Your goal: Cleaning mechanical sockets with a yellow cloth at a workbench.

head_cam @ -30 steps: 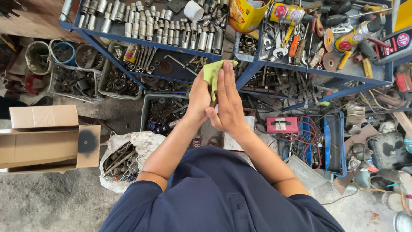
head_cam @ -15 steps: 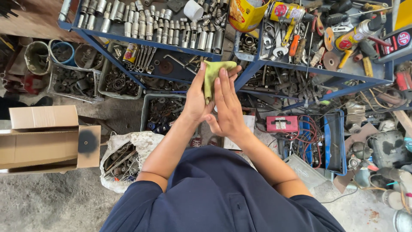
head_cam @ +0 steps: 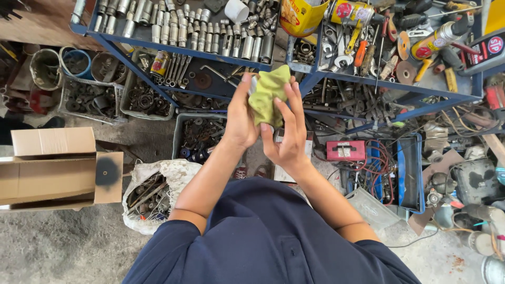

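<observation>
Yellow-green cloth (head_cam: 267,93) sits bunched between my two hands, held up in front of the blue shelf (head_cam: 184,48) of sockets. My left hand (head_cam: 239,118) clasps its left side, and my right hand (head_cam: 286,134) has its fingers (head_cam: 294,105) curled closed around it.

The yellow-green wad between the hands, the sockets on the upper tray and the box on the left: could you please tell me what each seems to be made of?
The yellow-green wad, gripped by the left hand and right hand, looks like soft matte cloth: it creases and bunches. The sockets look like bright plated metal, with a silvery sheen. The box looks like plain brown cardboard, with folded flaps and a dull surface.
</observation>
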